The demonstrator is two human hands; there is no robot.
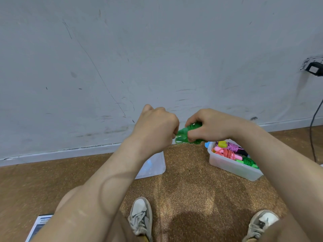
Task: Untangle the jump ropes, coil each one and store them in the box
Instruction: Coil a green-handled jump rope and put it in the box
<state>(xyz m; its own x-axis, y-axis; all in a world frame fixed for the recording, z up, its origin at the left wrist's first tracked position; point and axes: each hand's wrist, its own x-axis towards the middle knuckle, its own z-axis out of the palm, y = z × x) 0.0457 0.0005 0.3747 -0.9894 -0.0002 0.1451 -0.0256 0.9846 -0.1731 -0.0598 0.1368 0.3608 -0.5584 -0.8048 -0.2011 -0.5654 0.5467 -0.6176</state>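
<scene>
Hands raised at the wall: right hand curls round the bundled green jump rope, and left hand, fisted, pinches its loose loops. The bundle's long axis runs hand to hand. The box sits down-right, under the right forearm, so the right hand is nearer.

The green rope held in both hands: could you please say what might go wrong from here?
The green rope is bunched between the left hand and right hand; pulling could tighten a knot. The box already holds several ropes, so a loose coil may spring open or tangle with them.
</scene>
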